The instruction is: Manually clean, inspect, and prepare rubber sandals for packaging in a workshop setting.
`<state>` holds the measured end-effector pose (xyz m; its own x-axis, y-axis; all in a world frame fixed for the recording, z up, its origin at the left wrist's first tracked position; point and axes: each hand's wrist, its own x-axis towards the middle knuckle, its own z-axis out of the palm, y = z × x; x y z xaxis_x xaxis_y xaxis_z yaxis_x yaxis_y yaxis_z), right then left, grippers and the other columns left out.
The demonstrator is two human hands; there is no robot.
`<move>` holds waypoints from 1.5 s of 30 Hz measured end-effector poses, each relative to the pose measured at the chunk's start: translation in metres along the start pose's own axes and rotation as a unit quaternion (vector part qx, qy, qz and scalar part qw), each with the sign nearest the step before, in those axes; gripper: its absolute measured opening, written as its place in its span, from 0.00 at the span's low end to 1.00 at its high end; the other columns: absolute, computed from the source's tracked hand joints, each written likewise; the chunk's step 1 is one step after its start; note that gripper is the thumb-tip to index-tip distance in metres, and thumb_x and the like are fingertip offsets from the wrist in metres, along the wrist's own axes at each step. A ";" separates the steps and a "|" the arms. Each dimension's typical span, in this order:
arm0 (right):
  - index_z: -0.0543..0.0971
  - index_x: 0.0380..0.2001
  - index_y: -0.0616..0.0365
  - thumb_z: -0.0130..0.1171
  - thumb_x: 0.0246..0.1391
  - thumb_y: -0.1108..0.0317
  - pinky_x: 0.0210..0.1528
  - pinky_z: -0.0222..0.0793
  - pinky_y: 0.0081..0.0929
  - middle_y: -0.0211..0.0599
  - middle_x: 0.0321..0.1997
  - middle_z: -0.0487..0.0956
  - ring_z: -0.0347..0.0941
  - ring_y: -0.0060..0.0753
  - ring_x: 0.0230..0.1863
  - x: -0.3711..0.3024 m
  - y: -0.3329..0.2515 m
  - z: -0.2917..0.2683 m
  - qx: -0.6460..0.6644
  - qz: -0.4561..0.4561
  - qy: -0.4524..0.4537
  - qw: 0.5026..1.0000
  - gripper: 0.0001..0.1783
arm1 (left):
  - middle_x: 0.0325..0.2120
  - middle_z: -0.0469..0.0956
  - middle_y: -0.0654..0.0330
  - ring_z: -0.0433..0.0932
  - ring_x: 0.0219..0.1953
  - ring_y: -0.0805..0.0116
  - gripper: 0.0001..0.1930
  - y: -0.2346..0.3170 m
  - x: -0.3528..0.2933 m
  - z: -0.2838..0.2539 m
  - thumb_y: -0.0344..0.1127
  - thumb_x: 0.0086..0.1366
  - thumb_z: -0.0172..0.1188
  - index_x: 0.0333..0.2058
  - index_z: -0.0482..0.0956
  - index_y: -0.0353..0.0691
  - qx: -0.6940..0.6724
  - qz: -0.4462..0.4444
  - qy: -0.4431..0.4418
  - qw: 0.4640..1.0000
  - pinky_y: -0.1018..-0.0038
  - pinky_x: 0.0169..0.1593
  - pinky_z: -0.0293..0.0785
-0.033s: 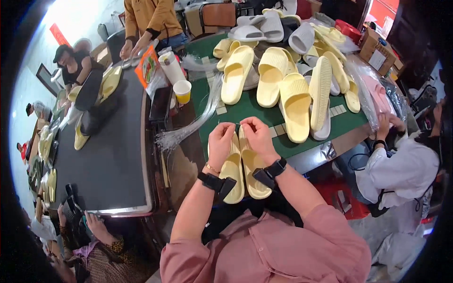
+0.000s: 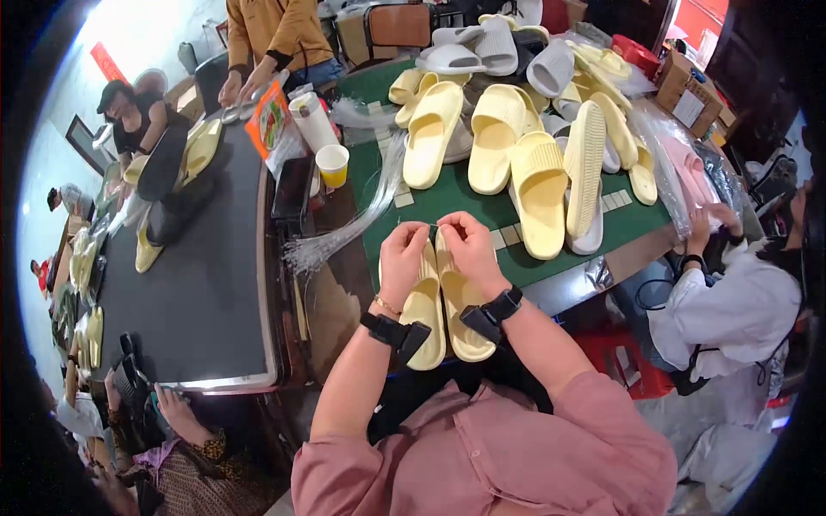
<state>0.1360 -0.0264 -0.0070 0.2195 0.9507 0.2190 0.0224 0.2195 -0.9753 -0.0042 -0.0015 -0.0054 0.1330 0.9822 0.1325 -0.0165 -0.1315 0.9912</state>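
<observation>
A pair of pale yellow slippers [image 2: 423, 318] lies side by side under my hands, toes away from me, at the near edge of the green table. My left hand [image 2: 404, 258] is above the left slipper's strap, and my right hand [image 2: 470, 254] is over the right one's. Both have thumb and fingers pinched. A thin strand [image 2: 434, 225] shows between the fingertips, its ends hidden by my fingers. Left of my hands a bundle of clear plastic strands [image 2: 344, 234] trails over the table edge. Straight ahead, several more yellow slippers [image 2: 539, 206] stand loosely.
Grey slippers [image 2: 496, 47] are heaped farther back. A paper cup [image 2: 332, 165], a tissue roll [image 2: 313, 120] and a dark phone [image 2: 292, 187] stand at the left edge. Beyond is a dark table [image 2: 206, 318] with slippers and co-workers around it. A person [image 2: 731, 301] on the right handles bagged pink slippers [image 2: 688, 168].
</observation>
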 end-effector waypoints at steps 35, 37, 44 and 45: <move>0.77 0.32 0.63 0.57 0.55 0.72 0.31 0.67 0.18 0.27 0.26 0.75 0.69 0.15 0.27 -0.004 -0.005 0.000 -0.021 -0.002 -0.010 1.000 0.05 | 0.29 0.76 0.70 0.70 0.30 0.84 0.07 -0.016 -0.004 0.001 0.31 0.66 0.57 0.38 0.80 0.32 -0.061 -0.004 0.003 0.998 0.85 0.34 0.66; 0.77 0.32 0.63 0.57 0.55 0.72 0.31 0.67 0.18 0.27 0.26 0.75 0.69 0.16 0.27 -0.003 -0.005 0.000 -0.028 -0.014 -0.007 0.999 0.04 | 0.28 0.75 0.71 0.69 0.30 0.84 0.08 -0.016 -0.004 0.001 0.31 0.67 0.57 0.38 0.80 0.32 -0.061 0.000 -0.006 0.998 0.85 0.34 0.66; 0.77 0.32 0.62 0.57 0.55 0.72 0.31 0.67 0.19 0.28 0.26 0.76 0.69 0.17 0.27 -0.001 -0.006 0.006 -0.057 -0.024 -0.015 0.998 0.04 | 0.28 0.75 0.70 0.69 0.30 0.83 0.07 -0.015 -0.003 -0.005 0.31 0.67 0.56 0.38 0.79 0.33 -0.040 0.002 -0.011 0.999 0.84 0.34 0.66; 0.78 0.32 0.62 0.57 0.55 0.72 0.31 0.67 0.19 0.28 0.26 0.76 0.69 0.17 0.27 0.000 -0.002 0.006 -0.046 -0.030 -0.013 0.998 0.04 | 0.28 0.75 0.70 0.69 0.30 0.83 0.07 -0.014 -0.003 -0.003 0.31 0.67 0.56 0.38 0.80 0.33 -0.053 0.000 -0.012 0.998 0.84 0.35 0.67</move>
<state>0.1304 -0.0261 -0.0047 0.1903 0.9418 0.2771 0.1248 0.2567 -0.9584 -0.0072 -0.0025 -0.0201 0.1575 0.9785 0.1334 -0.1220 -0.1148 0.9859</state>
